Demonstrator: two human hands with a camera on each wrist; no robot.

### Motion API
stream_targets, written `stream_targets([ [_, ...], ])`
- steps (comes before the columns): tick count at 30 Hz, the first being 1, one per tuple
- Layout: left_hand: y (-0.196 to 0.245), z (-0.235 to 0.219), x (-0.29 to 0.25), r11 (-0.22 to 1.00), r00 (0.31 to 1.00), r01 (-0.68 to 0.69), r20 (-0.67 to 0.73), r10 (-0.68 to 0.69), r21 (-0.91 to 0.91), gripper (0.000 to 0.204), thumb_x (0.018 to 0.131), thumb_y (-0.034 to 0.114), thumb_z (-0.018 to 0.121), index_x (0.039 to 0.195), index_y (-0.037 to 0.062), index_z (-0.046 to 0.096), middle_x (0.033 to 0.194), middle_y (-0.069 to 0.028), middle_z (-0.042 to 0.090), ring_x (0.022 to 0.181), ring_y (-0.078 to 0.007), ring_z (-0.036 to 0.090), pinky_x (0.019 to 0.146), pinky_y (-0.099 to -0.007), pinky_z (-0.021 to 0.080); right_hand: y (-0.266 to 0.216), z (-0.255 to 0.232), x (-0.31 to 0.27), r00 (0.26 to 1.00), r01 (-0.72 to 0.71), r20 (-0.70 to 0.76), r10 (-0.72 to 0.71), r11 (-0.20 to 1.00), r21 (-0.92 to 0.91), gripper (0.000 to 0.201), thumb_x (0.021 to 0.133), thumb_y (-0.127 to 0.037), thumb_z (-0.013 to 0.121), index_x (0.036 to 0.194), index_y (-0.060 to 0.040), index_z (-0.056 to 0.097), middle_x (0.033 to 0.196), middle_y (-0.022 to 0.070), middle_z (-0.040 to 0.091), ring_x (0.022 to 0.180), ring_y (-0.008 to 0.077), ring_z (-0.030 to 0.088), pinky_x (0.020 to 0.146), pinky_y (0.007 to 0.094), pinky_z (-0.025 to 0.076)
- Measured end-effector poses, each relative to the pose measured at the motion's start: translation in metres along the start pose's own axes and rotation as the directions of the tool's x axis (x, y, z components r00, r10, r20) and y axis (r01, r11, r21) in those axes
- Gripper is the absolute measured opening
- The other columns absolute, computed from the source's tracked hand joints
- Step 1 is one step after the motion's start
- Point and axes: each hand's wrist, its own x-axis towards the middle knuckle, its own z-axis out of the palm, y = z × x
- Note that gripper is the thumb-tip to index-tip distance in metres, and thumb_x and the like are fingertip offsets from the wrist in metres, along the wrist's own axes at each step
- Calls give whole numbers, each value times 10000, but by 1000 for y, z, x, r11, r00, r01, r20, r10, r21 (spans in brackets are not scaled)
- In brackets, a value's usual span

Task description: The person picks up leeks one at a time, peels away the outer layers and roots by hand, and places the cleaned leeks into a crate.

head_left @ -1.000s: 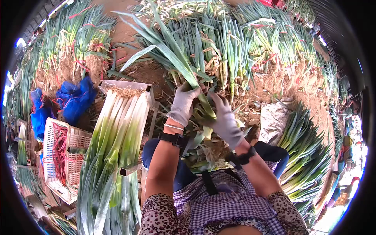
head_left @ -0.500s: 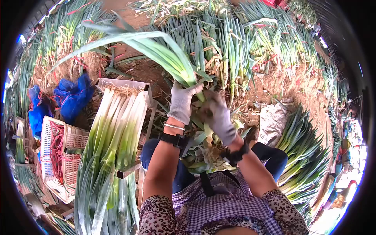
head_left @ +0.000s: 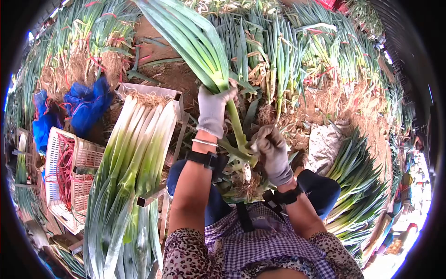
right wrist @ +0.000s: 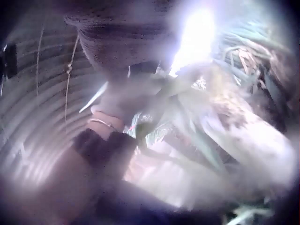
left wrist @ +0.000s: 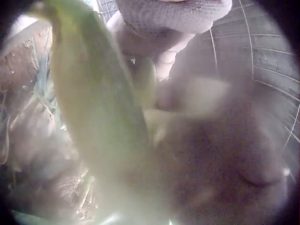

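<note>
In the head view my gloved left hand (head_left: 213, 110) grips a leek (head_left: 236, 123) below its fanned green leaves, which rise up and left. Its stalk slants down toward my right hand (head_left: 274, 152). The gloved right fingers are curled at the lower stalk, pinching a loose outer leaf (head_left: 246, 151); the exact contact is partly hidden. Roots (head_left: 248, 185) show just below. In the left wrist view the stalk (left wrist: 98, 103) is large and blurred beneath the glove (left wrist: 168, 21). The right wrist view is blurred, with pale leaf material (right wrist: 253, 136) beside the dark glove (right wrist: 126, 42).
Trimmed leeks (head_left: 141, 139) lie in a metal rack on the left, beside a white basket (head_left: 88, 195) of red ties and blue netting (head_left: 86, 107). Untrimmed leeks (head_left: 288, 51) stand ahead; more leeks (head_left: 357, 186) and a pale sack (head_left: 327, 142) are on the right.
The leek has swung more upright, its leaves now pointing up and left. My right hand has moved down, away from the left hand, along the stalk. The left hand has kept its grip.
</note>
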Motion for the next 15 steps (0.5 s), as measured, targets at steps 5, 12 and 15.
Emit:
stream_targets([
  [5, -3, -12, 6, 999, 1000, 13, 9, -13, -38, 303, 792, -79, 690, 1036, -43, 514, 865, -139, 635, 659, -227, 643, 609, -379, 601, 23, -43, -46, 827, -538, -79, 557, 742, -401, 290, 905, -244, 666, 1062, -22, 565, 795, 28, 583, 690, 99, 545, 610, 262, 477],
  [12, -9, 6, -9, 990, 998, 3, 57, 5, -141, 341, 839, -35, 662, 1105, 10, 454, 899, -99, 606, 679, -226, 632, 584, -383, 577, 0, -18, -12, 994, -29, 51, 97, 682, -730, 444, 820, -217, 745, 1194, -37, 586, 1014, 166, 673, 777, 183, 638, 705, 341, 519],
  [15, 0, -6, 2, 977, 999, -54, -5, 54, -206, 280, 855, -4, 659, 1067, 33, 480, 873, -79, 597, 662, -217, 617, 568, -371, 555, 59, -55, -35, 952, -85, 70, 298, 475, -876, 324, 822, -175, 734, 1109, -49, 651, 953, 149, 688, 745, 165, 622, 669, 330, 510],
])
